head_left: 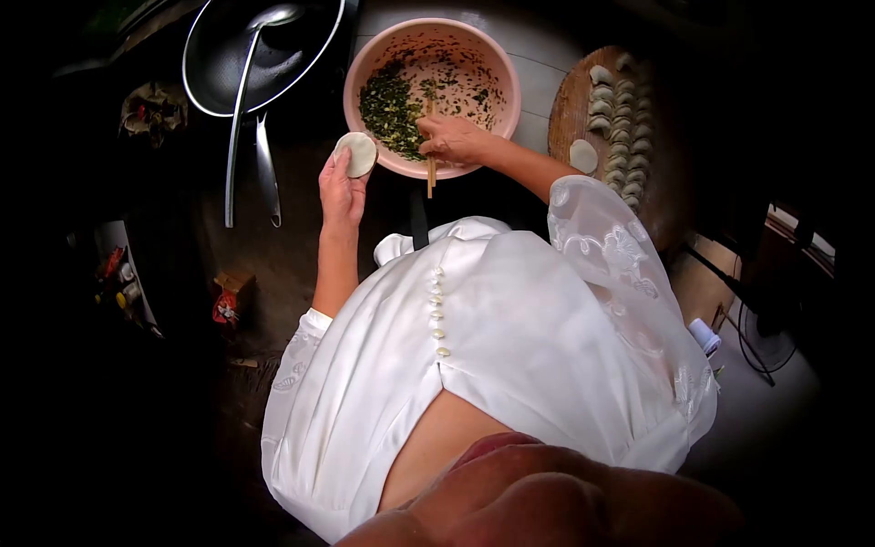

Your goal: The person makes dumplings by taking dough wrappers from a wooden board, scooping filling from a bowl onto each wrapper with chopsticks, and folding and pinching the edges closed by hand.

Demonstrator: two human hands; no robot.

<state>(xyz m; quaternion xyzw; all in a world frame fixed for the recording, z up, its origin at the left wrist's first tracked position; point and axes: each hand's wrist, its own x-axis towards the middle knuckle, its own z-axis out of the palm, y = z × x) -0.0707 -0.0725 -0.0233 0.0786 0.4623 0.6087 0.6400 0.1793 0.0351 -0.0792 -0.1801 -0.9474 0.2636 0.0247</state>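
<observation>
In my left hand lies a round, pale dumpling wrapper, held flat by the fingers and thumb just left of the bowl's rim. My right hand grips a pair of wooden chopsticks over a pink bowl. Chopped green filling is heaped on the bowl's left side, with bits smeared along the inner wall. The chopsticks point down into the bowl by the filling; their far tips are hard to make out.
At right, a round wooden board carries rows of folded dumplings and one flat wrapper. A dark wok with a metal ladle stands at upper left. A small box sits low on the left.
</observation>
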